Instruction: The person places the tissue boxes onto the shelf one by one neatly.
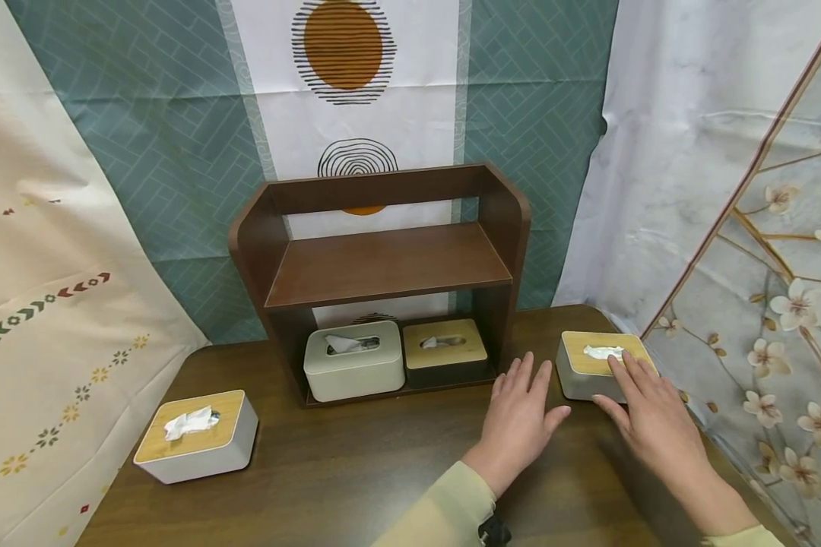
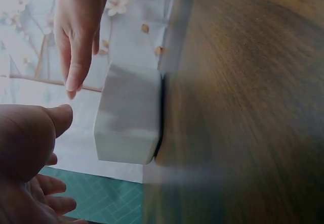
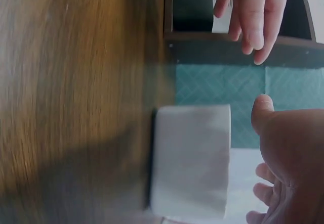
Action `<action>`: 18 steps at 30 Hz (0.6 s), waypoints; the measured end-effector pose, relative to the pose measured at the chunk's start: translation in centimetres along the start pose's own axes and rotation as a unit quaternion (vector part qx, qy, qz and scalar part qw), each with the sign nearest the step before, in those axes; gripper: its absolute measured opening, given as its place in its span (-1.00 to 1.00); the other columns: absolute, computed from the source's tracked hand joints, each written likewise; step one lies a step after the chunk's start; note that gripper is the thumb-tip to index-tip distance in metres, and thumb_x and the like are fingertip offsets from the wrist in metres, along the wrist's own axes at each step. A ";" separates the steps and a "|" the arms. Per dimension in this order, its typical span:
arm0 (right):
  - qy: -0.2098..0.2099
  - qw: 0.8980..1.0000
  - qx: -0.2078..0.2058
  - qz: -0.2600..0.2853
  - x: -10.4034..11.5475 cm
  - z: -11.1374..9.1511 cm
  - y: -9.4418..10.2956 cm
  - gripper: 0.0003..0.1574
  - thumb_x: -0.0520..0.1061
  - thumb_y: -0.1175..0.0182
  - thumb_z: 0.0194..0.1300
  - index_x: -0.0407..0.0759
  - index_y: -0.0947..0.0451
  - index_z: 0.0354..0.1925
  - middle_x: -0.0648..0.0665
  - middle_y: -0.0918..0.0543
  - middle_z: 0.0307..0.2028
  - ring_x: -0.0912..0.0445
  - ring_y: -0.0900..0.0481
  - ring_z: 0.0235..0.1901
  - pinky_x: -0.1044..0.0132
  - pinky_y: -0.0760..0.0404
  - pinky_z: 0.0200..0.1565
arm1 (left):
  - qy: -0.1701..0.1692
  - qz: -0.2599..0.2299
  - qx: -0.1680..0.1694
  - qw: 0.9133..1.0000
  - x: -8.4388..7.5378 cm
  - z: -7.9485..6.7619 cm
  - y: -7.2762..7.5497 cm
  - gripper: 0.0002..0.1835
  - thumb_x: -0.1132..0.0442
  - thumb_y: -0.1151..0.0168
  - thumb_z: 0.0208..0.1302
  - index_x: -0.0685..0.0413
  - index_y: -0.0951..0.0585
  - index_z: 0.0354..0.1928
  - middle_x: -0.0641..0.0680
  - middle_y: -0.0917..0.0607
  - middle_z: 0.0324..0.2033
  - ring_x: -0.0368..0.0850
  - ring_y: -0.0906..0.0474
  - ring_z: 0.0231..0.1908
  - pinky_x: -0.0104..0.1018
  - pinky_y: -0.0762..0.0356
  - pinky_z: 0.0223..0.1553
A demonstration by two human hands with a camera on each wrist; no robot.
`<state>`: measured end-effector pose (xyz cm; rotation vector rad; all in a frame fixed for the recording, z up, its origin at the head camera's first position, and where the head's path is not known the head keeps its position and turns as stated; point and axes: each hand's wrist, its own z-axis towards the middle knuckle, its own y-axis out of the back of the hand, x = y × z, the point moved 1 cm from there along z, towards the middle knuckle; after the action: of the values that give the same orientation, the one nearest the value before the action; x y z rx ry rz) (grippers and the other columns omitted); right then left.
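Head view shows us a grey box [image 1: 588,385], tan lid [image 1: 581,343], white tissue [image 1: 603,352]. Left hand [image 1: 518,419], right hand [image 1: 657,422]: fingers [image 1: 522,381] straight.

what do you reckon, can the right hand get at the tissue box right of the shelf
Likely yes: the right hand is held open close to the tissue box, and neither the left hand nor the shelf stands between them.

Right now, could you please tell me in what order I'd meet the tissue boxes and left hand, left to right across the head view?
Far left box, pale shelf box, dark shelf box, left hand, far right box.
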<state>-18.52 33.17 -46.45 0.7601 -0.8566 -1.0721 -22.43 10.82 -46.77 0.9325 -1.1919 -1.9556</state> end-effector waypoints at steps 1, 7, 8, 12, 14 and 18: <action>-0.003 1.000 0.001 -0.002 -0.3 0.0 0.0 -0.09 0.12 -0.29 0.65 -0.38 -0.27 0.64 -0.56 -0.27 0.59 -0.55 -0.22 0.55 -0.47 0.05 0.58 | 0.001 -0.004 0.001 1.000 -0.1 0.2 -0.1 -0.19 -0.33 -0.19 0.61 -0.14 -0.36 0.71 0.07 -0.28 0.70 0.02 -0.20 0.67 0.02 -0.32 0.57; -0.006 1.000 -0.014 -0.005 -2.1 -0.1 -0.2 -0.12 0.10 -0.27 0.67 -0.44 -0.30 0.60 -0.66 -0.31 0.51 -0.59 -0.23 0.52 -0.46 -0.02 0.56 | 0.001 -0.018 0.000 1.000 -0.6 1.1 -0.9 -0.21 -0.31 -0.19 0.62 -0.13 -0.37 0.70 0.07 -0.30 0.68 0.02 -0.26 0.64 0.01 -0.36 0.55; -0.006 1.000 -0.017 -0.004 -2.3 -0.1 -0.2 -0.12 0.10 -0.27 0.67 -0.46 -0.30 0.60 -0.68 -0.32 0.50 -0.59 -0.23 0.52 -0.46 -0.03 0.56 | 0.001 -0.018 -0.002 1.000 -0.6 1.2 -1.0 -0.21 -0.31 -0.18 0.63 -0.13 -0.37 0.70 0.07 -0.31 0.68 0.03 -0.27 0.64 0.02 -0.38 0.54; -0.004 1.000 -0.028 -0.004 -3.1 0.0 -0.3 -0.12 0.08 -0.28 0.67 -0.48 -0.29 0.59 -0.69 -0.32 0.49 -0.61 -0.26 0.48 -0.50 -0.07 0.52 | -0.003 -0.013 -0.010 1.000 -0.8 1.8 -1.4 -0.23 -0.31 -0.18 0.63 -0.11 -0.40 0.69 0.10 -0.34 0.66 0.05 -0.32 0.61 0.02 -0.41 0.51; -0.005 1.000 -0.028 -0.009 -3.4 0.0 -0.3 -0.12 0.07 -0.29 0.66 -0.47 -0.30 0.59 -0.69 -0.33 0.49 -0.62 -0.28 0.46 -0.53 -0.12 0.49 | -0.006 -0.010 -0.011 1.000 -0.9 2.1 -1.6 -0.23 -0.31 -0.17 0.64 -0.11 -0.40 0.68 0.10 -0.35 0.66 0.05 -0.33 0.61 0.02 -0.42 0.51; -0.013 1.000 -0.018 -0.017 -4.2 0.1 -0.5 -0.14 0.10 -0.26 0.68 -0.43 -0.31 0.59 -0.66 -0.33 0.50 -0.61 -0.29 0.45 -0.55 -0.16 0.46 | -0.006 -0.004 -0.007 1.000 -1.1 2.6 -2.0 -0.23 -0.33 -0.16 0.64 -0.15 -0.39 0.69 0.08 -0.36 0.66 0.01 -0.33 0.61 0.01 -0.43 0.50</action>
<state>-19.79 36.94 -47.76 0.7350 -0.8473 -1.1276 -24.30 13.64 -47.46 0.9218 -1.1819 -1.9758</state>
